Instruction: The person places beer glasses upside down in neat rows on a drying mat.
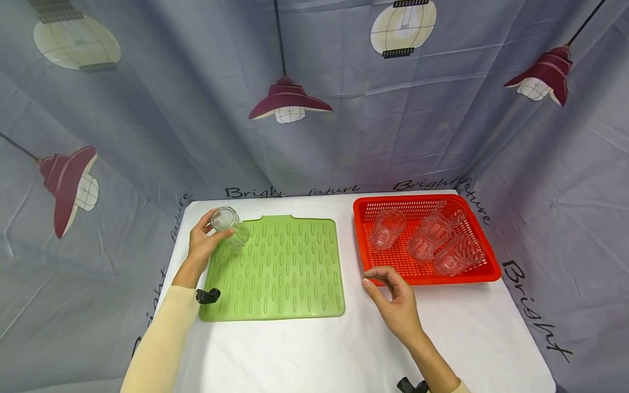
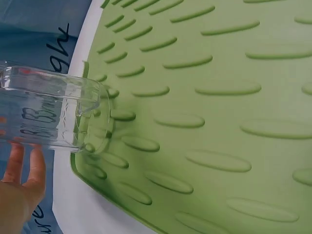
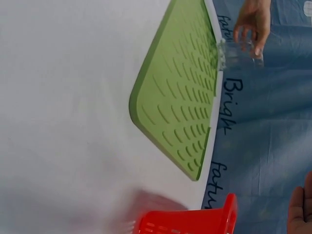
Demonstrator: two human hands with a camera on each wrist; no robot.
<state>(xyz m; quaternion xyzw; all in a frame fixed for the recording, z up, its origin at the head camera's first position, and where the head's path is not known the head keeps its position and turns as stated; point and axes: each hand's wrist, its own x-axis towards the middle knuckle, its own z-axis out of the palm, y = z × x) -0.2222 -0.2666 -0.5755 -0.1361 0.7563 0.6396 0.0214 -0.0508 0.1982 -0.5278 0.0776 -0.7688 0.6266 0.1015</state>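
Left hand [image 1: 202,243]: left of centre in my head view; thumb and fingers curled round a clear glass [image 1: 238,232], gripping it near its upper end.
Held glass: over the upper left corner of the green mat [image 1: 275,267], slightly tilted. In my left wrist view it enters from the left edge, its lower end against the mat's ridges; contact or a small gap, I cannot tell.
Right hand [image 1: 399,305]: lower right of centre in my head view, holding nothing; fingers loosely bent, thumb tip near the index fingertip with a gap behind. It sits at the near left corner of the red basket [image 1: 427,281]; whether it touches the rim, I cannot tell.
Basket load: several clear glasses [image 1: 388,229], right of centre in the frame; overlaps keep me from a sure count.
Mat: lies flat, left of centre, raised oval ridges across it.
Counter [image 1: 295,355]: white-covered, carrying mat and basket, with bare cloth between the two.
Backdrop: grey-blue curtain [image 1: 344,147] across the upper frame, printed with lamps and "Bright" lettering.
Sleeve [image 1: 164,338]: pale yellow, lower left, black mount [image 1: 208,296] at the wrist.
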